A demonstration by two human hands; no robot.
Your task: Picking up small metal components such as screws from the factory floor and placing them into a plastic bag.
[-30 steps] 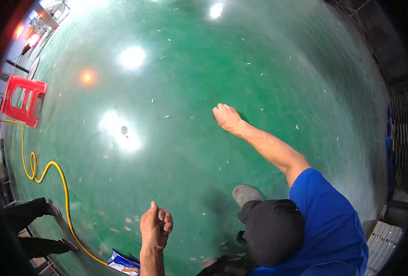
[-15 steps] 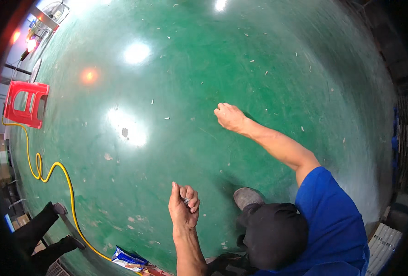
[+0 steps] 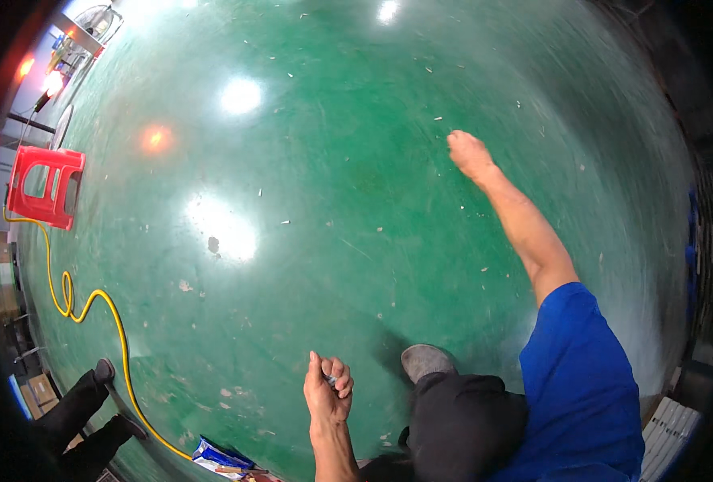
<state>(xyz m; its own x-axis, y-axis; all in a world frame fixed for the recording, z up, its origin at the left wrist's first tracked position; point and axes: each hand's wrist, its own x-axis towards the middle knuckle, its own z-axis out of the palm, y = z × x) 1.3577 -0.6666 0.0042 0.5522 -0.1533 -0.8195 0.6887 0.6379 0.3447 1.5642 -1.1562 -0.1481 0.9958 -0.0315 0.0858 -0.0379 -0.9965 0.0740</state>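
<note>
Green and glossy, the floor is filling most of the head view. Above it, the left hand is holding its fingers curled around a small greyish thing, probably so that it is not falling; its exact kind I cannot tell. The right hand is hovering just beside a slim pale piece, which is lying on the floor; its fingers are curling inward, but whether they are gripping something, I cannot tell. Leftward, a red plastic stool is showing rounded openings, and a smooth yellow hose is lying in curves, perhaps because it is flexible.
</note>
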